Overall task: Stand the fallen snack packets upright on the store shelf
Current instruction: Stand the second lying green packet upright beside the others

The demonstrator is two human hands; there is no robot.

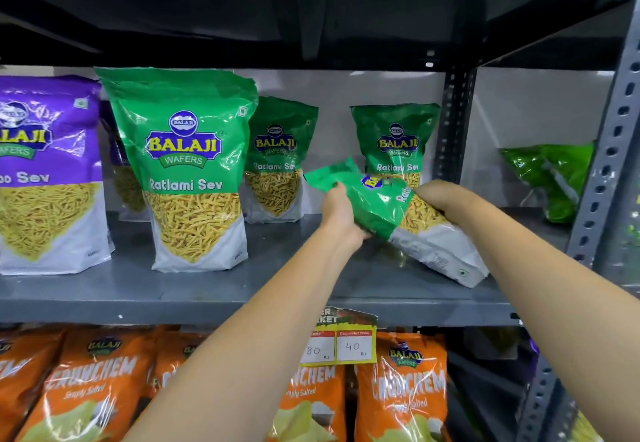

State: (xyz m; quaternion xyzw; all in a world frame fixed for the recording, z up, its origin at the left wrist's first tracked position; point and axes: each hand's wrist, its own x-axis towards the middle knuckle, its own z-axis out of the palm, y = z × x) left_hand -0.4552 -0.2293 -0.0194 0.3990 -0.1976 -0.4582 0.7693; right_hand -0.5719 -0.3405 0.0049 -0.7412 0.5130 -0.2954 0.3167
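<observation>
Both arms are extended. A tilted green packet [384, 213] of yellow sev is gripped by left hand [341, 211] and right hand [440, 195]. Upright packets [194, 168] are seen left of the hands.

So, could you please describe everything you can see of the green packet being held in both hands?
The packet is a glossy plastic Ratlami Sev pouch: green top, clear window showing yellow sev, white base. It is tilted, top toward the upper left, bottom corner low at the right over the shelf; whether it touches the shelf is unclear. The left hand grips its crumpled top, and the right hand holds its upper side. It partly covers an upright packet behind.
</observation>
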